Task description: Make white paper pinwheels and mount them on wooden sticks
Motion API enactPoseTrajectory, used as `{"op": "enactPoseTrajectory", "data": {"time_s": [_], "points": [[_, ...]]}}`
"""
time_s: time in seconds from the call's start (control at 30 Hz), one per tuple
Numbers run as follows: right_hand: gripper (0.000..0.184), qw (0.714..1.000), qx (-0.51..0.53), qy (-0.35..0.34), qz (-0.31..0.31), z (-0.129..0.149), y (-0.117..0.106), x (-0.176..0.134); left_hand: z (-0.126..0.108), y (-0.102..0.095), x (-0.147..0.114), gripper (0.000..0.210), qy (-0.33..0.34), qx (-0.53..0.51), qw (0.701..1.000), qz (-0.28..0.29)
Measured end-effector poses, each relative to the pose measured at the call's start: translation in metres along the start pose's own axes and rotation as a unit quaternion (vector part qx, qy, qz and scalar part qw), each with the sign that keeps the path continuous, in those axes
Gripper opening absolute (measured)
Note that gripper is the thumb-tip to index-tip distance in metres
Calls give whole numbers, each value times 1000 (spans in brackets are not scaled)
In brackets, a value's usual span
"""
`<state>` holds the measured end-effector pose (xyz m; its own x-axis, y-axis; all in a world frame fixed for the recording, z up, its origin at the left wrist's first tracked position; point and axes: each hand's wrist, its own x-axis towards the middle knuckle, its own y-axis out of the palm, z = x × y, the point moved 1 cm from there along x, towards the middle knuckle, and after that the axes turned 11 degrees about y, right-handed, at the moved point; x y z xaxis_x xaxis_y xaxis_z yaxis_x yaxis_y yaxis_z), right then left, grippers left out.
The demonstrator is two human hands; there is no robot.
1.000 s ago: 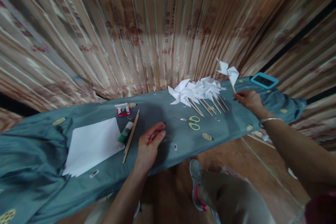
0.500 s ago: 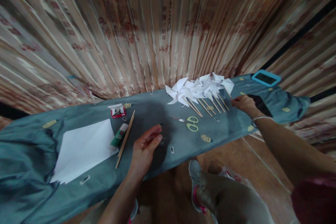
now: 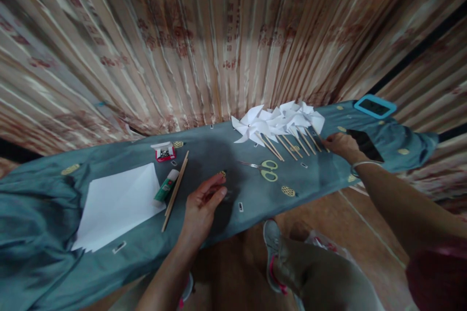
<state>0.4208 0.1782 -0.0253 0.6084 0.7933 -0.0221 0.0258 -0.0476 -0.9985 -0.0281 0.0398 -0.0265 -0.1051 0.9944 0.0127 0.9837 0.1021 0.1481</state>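
Note:
My right hand (image 3: 342, 146) pinches the lower end of the stick of the rightmost paper pinwheel (image 3: 314, 119). That pinwheel lies at the right end of a row of several white paper pinwheels (image 3: 251, 124), their wooden sticks pointing toward me. Over the middle of the cloth hovers my left hand (image 3: 204, 201), empty, thumb and fingers a little apart. Between the hands lie scissors (image 3: 269, 171) with light green handles. Left of my left hand are wooden sticks (image 3: 175, 189) and a green glue stick (image 3: 167, 187).
A stack of white paper (image 3: 118, 206) lies at the left, with an open red box of pushpins or similar small metal pieces (image 3: 165, 152) behind it. At the right are a dark phone-like slab (image 3: 366, 145) and a blue-framed tablet (image 3: 375, 106). Curtains hang behind the cloth-covered table (image 3: 219, 148).
My right hand has lowered the rightmost pinwheel's stick slightly toward the row, so the pinwheel now lies closer to the others. My left hand has barely moved.

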Motion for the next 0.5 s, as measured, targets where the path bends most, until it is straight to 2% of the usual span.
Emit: {"op": "enactPoseTrajectory", "data": {"time_s": [0.17,0.3,0.43,0.5], "points": [[22,1000,-6,-18,-15,1,-6,-19,-2,-8,-2,41,13,8,1000,0],[26,998,5,-44,-46,13,-15,-48,-2,-21,-3,39,29,30,999,-19],[28,992,53,-94,-65,44,-24,-97,-5,-45,-4,37,76,103,992,-21],[28,977,131,-154,-64,69,-28,-129,-9,-61,-3,35,117,162,979,-35]]}}
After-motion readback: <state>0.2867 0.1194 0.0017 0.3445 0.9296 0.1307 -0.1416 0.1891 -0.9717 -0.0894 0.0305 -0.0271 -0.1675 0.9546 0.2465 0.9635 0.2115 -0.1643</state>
